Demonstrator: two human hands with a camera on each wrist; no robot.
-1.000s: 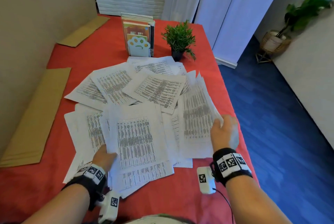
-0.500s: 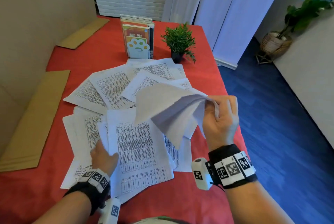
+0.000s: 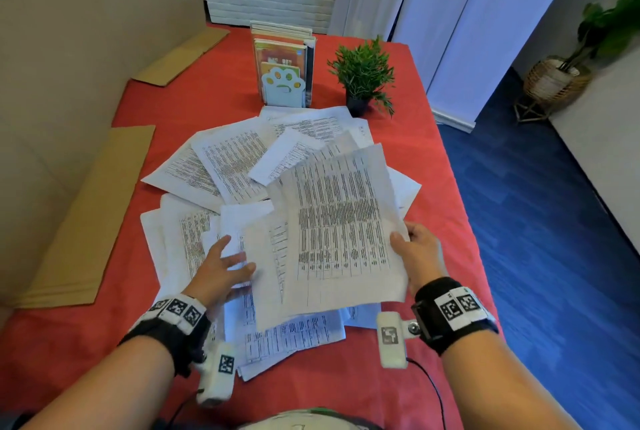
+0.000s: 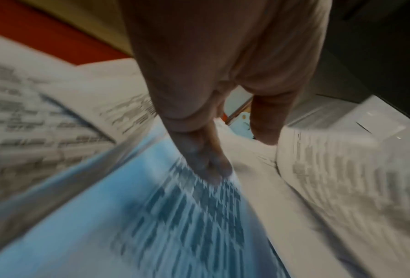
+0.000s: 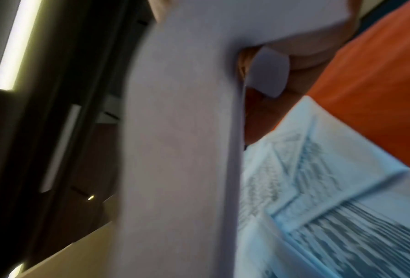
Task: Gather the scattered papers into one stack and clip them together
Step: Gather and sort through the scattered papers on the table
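Printed white papers [image 3: 221, 166] lie scattered and overlapping on the red table [image 3: 446, 187]. My right hand [image 3: 405, 239] grips the right edge of a bunch of sheets [image 3: 339, 228], held face up just above the middle of the pile. In the right wrist view the bunch's blank underside [image 5: 180, 150] fills the middle, with my fingers [image 5: 294, 52] curled under it. My left hand [image 3: 239, 256] lies with straight, spread fingers on the papers at the bunch's left edge. Its fingertips [image 4: 203, 161] press down on a printed sheet. No clip is in view.
A paw-shaped bookend with books [image 3: 282, 83] and a small potted plant [image 3: 363, 76] stand behind the papers. Flat cardboard pieces [image 3: 86, 221] lie along the left wall. The table's right edge drops to a blue floor [image 3: 536, 221].
My right hand lifted a bunch of sheets from the right side of the pile and brought them left over the middle. My left hand slid up from the pile's near-left corner to the bunch's edge.
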